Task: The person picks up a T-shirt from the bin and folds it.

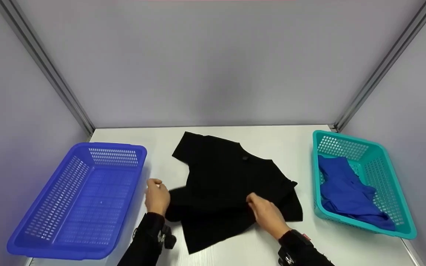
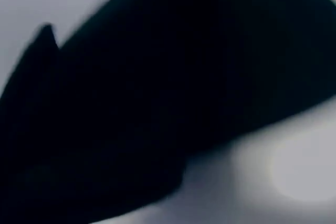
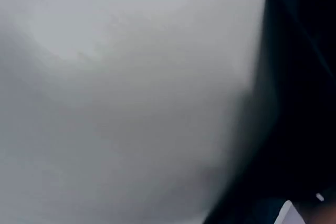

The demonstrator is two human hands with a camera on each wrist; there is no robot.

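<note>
A black short-sleeved shirt [image 1: 220,173] lies askew on the white table, its neckline toward the back right and its lower part folded and bunched. At its left edge, my left hand [image 1: 157,196] grips a raised part of the cloth with curled fingers; the fingertips are partly hidden. My right hand [image 1: 266,216] pinches the fabric at the lower middle right. Dark cloth [image 2: 147,77] fills most of the left wrist view, blurred. In the right wrist view, black fabric [image 3: 304,103] hangs along the right side above the pale table surface.
A blue plastic basket [image 1: 126,207] with no contents stands on the left of the table [image 1: 161,144]. On the right, a teal basket [image 1: 394,184] holds a crumpled blue garment [image 1: 346,192]. Grey panels enclose the back and both sides.
</note>
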